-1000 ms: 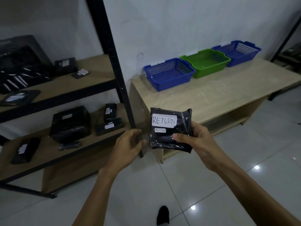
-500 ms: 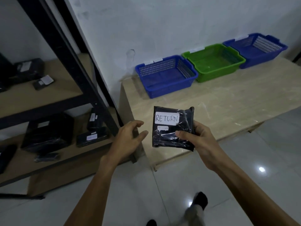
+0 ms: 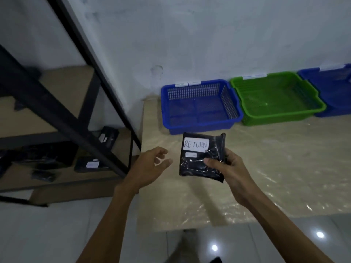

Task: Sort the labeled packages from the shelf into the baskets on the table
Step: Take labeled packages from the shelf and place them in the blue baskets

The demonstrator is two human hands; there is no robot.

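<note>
My right hand (image 3: 230, 168) grips a black plastic package (image 3: 197, 166) with a white label reading RETURN, held upright above the front of the table (image 3: 275, 168). My left hand (image 3: 150, 168) hovers just left of the package with relaxed fingers and holds nothing. Behind the package stands a blue basket (image 3: 201, 128) with small white labels on its back rim. A green basket (image 3: 281, 115) sits to its right. A second blue basket (image 3: 332, 114) is cut off at the right edge.
A black metal shelf frame (image 3: 62, 118) with wooden boards rises at the left. Several black labeled packages (image 3: 91, 165) lie on its lower board. A white wall stands behind the table. Glossy floor tiles (image 3: 266, 242) and a foot show below.
I have stepped closer to the table, so the baskets look larger and nearer. The package stays in my right hand. My left hand has stayed a little apart from it.
</note>
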